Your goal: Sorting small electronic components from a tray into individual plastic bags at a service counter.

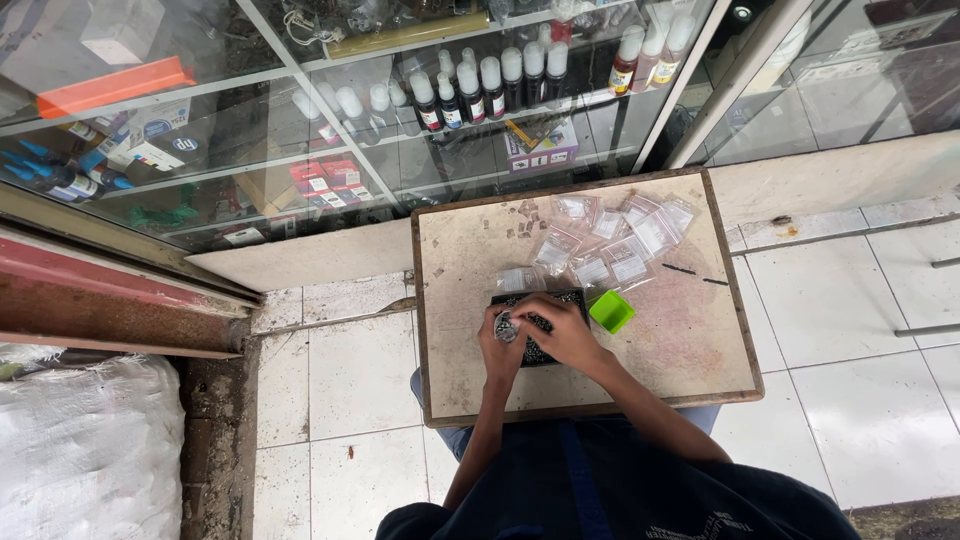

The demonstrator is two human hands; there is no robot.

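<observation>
Both hands meet over a black tray [540, 298] of tiny dark parts on a small wooden board table [680, 340]. My left hand [497, 345] and my right hand [562, 330] pinch a small clear plastic bag [507, 326] between them, just above the tray's near left part. A small green scoop-like cup [611, 311] lies right of the tray. Several small clear bags [610, 240] with dark contents are spread on the far half of the board.
A glass display case [400, 120] with ink bottles and boxes stands beyond the table. White floor tiles [850, 320] surround it. A white sack [85, 450] lies at lower left. Two thin dark sticks [695, 272] lie on the board's right side.
</observation>
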